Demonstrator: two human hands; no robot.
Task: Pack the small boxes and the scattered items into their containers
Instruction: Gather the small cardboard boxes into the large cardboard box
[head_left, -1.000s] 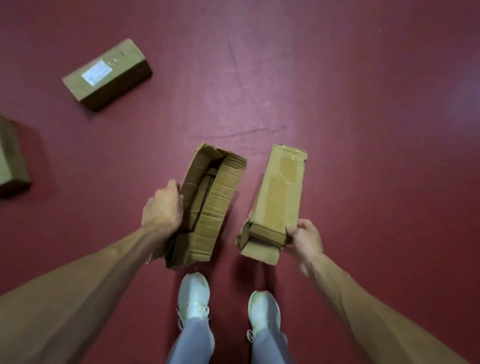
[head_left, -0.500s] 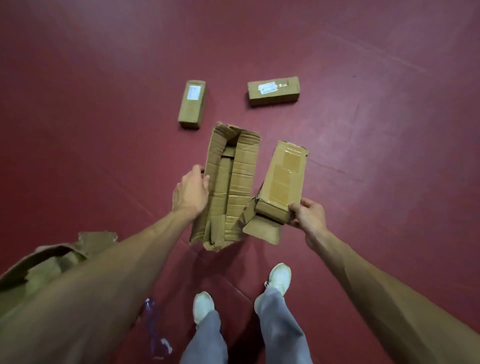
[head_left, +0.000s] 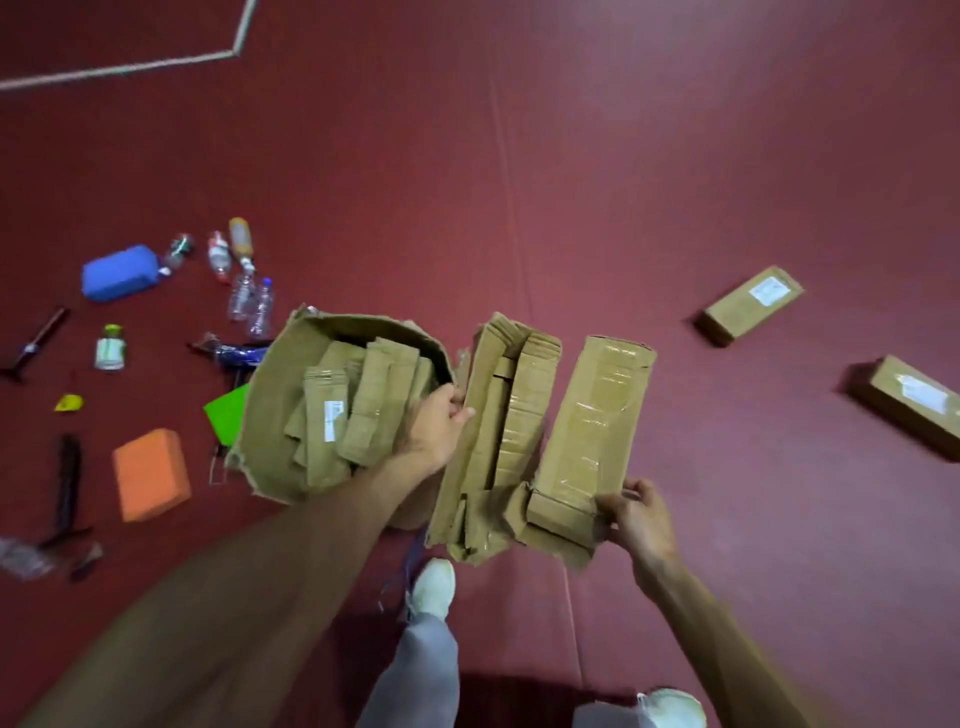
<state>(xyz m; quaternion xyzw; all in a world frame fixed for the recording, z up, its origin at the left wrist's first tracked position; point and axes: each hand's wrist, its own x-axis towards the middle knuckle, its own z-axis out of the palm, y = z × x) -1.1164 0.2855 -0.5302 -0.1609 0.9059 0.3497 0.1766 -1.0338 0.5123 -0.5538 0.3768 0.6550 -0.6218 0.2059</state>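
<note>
My left hand (head_left: 435, 427) grips the left side of a torn, open-sided cardboard box (head_left: 501, 431). My right hand (head_left: 638, 513) holds the near end of a taped small box (head_left: 592, 426), which hangs right beside the torn one. Both are in the air, just right of a large open carton (head_left: 270, 400) on the floor. That carton holds several small brown boxes (head_left: 358, 410) standing on end. Two more small boxes lie on the floor at the right, one farther (head_left: 748, 304) and one at the frame edge (head_left: 914, 402).
Scattered items lie left of the carton: a blue pouch (head_left: 119, 273), several plastic bottles (head_left: 249, 301), a small jar (head_left: 110, 347), an orange block (head_left: 150, 473), a green sheet (head_left: 228, 413), dark tools (head_left: 67, 488). My feet (head_left: 431, 587) stand below the boxes on red floor.
I have turned left with both boxes in hand. The large carton and the scattered items have come into view, and the two held boxes now hang beside the carton.
</note>
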